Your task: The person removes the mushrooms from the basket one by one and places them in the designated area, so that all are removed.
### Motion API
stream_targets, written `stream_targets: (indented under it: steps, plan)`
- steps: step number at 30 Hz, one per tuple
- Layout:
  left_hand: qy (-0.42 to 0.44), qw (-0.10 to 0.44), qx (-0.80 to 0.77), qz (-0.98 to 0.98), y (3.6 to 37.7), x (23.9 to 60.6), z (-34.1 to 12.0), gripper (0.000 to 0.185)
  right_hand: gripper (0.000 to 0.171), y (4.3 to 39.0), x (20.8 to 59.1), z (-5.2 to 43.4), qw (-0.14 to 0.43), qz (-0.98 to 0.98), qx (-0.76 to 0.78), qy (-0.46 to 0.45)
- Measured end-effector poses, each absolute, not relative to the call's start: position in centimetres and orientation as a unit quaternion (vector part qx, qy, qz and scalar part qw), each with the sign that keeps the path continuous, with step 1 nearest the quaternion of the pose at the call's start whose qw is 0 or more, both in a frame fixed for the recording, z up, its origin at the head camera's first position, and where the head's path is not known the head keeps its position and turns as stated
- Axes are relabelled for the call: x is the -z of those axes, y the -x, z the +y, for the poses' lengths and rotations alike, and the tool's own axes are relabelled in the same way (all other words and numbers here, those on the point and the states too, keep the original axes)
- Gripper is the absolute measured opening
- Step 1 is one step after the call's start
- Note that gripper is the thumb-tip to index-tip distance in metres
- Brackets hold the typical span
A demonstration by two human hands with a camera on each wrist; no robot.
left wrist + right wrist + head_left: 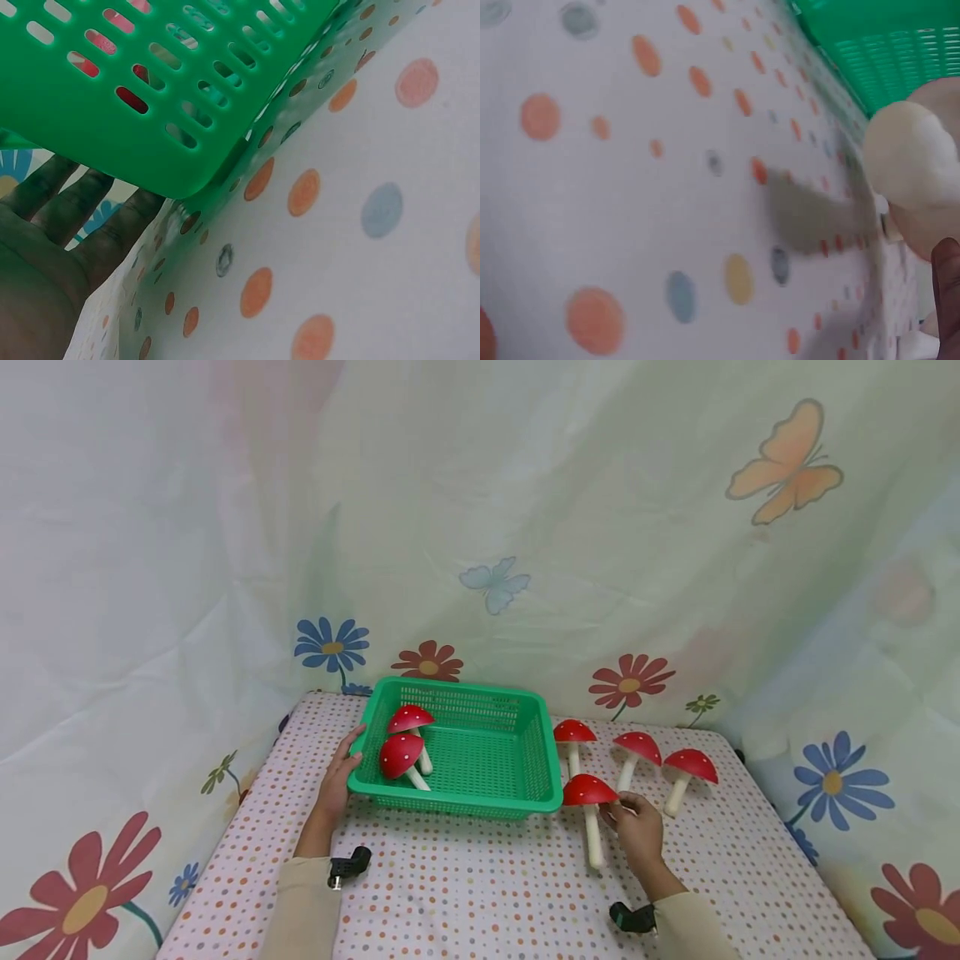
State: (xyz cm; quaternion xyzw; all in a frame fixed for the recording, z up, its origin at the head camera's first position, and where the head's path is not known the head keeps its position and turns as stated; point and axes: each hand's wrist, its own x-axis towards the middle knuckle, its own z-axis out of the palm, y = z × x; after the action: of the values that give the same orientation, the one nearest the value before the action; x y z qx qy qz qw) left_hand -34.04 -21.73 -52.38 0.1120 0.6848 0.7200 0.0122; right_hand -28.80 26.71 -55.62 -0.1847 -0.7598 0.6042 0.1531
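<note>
Green basket (480, 752), red white-dotted mushrooms (589, 792)

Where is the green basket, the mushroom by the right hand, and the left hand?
basket (542, 752): head view, right wall.
mushroom (587, 791): head view, red cap.
left hand (337, 777): head view, back of the hand.

Beige long sleeves (303, 902) cover both forearms, each wrist bearing a small black camera (348, 866).

A pale cloth backdrop (525, 510) printed with flowers and butterflies hangs behind and beside the table's polka-dot cloth (487, 893), evenly lit.
</note>
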Motion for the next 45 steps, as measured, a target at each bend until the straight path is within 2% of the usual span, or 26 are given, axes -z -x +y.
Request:
stream_targets:
  steps: [6,13,22,29,38,42,45]
  plan:
    - [-0.102,0.016,-0.721,0.685,34.1,52.4,-21.7,0.051,0.026,28.0,54.5,25.7,0.115,-0.784,-0.573,0.209]
    - [-0.095,0.001,-0.713,0.695,35.2,54.4,-21.8,0.049,0.021,27.6,55.0,26.0,0.111,-0.808,-0.547,0.189]
    - [-0.087,0.003,-0.716,0.693,35.2,54.4,-21.9,0.048,0.02,26.3,54.5,26.1,0.093,-0.825,-0.522,0.195]
    - [-0.093,0.006,-0.72,0.687,35.1,54.4,-21.8,0.049,0.023,25.2,53.5,27.5,0.123,-0.836,-0.504,0.181]
    - [-0.095,0.003,-0.717,0.691,35.3,54.7,-21.8,0.049,0.027,25.7,54.9,30.8,0.176,-0.833,-0.498,0.165]
    - [-0.1,0.001,-0.718,0.689,35.3,54.7,-21.8,0.049,0.029,25.9,53.2,30.5,0.212,-0.832,-0.492,0.145]
    - [-0.096,-0.003,-0.715,0.692,35.3,54.6,-21.8,0.049,0.027,25.8,49.8,28.6,0.213,-0.838,-0.488,0.116]
